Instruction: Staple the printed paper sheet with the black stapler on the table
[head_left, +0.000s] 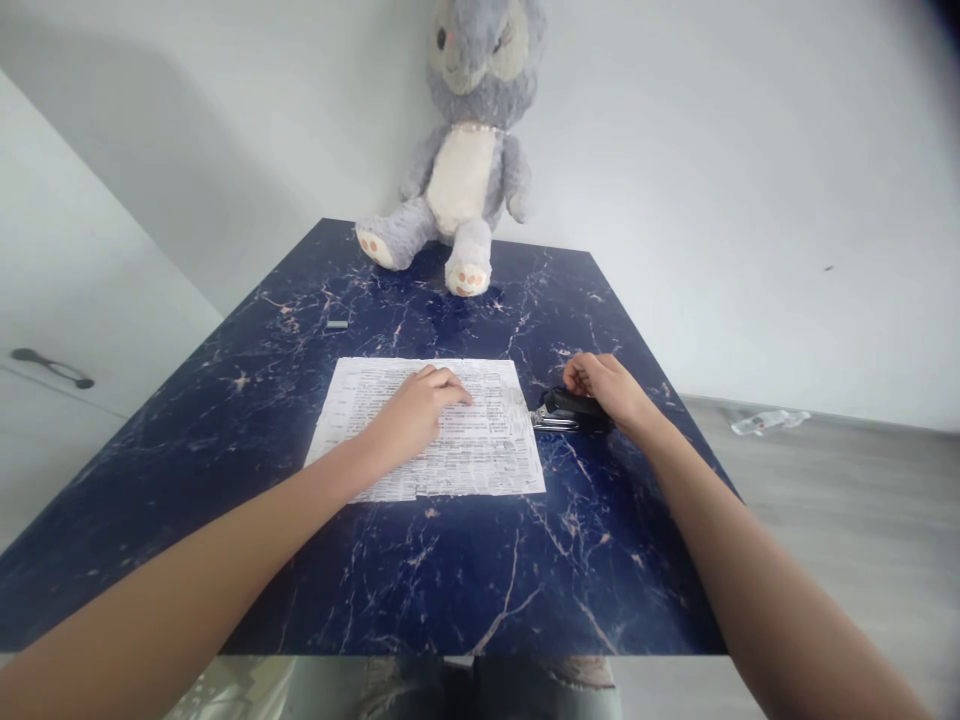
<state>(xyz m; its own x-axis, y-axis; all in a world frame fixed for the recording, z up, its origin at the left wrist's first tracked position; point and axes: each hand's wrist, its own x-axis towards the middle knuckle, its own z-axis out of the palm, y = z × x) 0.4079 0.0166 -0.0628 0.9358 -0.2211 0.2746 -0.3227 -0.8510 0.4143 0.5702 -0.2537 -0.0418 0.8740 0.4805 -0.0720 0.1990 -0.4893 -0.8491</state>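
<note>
A printed sheet of paper (502, 470), covered in dense lines of text, lies flat on the dark blue marbled table. My left hand (420, 405) rests palm down on its middle, fingers stretched out and slightly bent. At the sheet's right edge is a black stapler (576, 404) with a shiny metal lower part, its front end touching or just over the paper. My right hand (604, 385) is on the stapler's rear with curled fingers; the thumb is hidden. Whether there is one sheet or a stack I cannot tell.
A large grey-and-cream plush toy (463, 180) sits at the table's far edge against the wall. A small pale grey bar (337, 324) lies left of it on the marbled table (420, 570). Clear plastic (769, 422) lies on the floor at right. A white cabinet (67, 300) stands left.
</note>
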